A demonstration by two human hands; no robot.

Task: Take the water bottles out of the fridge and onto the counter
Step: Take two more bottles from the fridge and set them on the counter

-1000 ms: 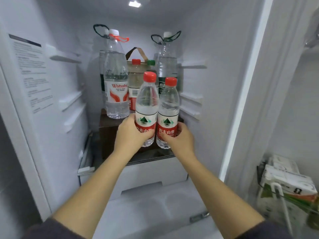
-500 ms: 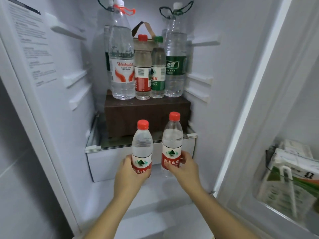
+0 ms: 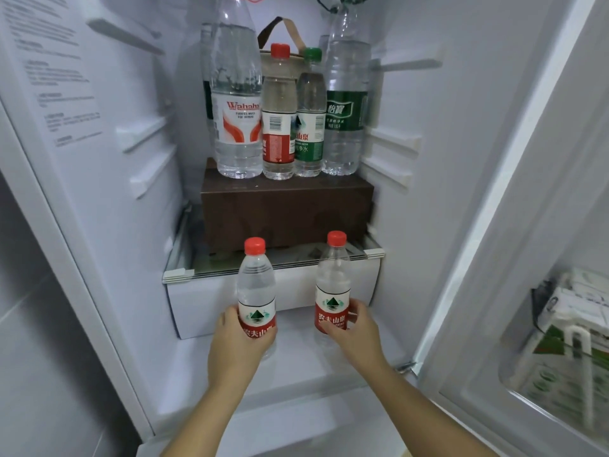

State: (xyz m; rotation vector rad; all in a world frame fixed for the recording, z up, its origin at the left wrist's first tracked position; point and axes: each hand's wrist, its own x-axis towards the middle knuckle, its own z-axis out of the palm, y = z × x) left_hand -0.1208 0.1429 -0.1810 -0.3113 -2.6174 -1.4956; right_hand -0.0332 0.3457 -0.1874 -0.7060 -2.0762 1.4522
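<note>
Open white fridge [image 3: 108, 199], interior lit. Landmark: brown rectangular box [image 3: 286, 216] on the glass shelf [image 3: 184, 275]. On top of the box, in a row: large clear Wahaha bottle [image 3: 237, 107], small red-capped bottle [image 3: 278, 113], small green-capped bottle [image 3: 309, 117], large green-labelled bottle [image 3: 346, 107]. Below and in front of the box, both held upright and apart: left hand [image 3: 239, 347] wrapped around one small clear red-capped water bottle [image 3: 256, 291]; right hand [image 3: 357, 331] wrapped around its twin [image 3: 333, 285].
</note>
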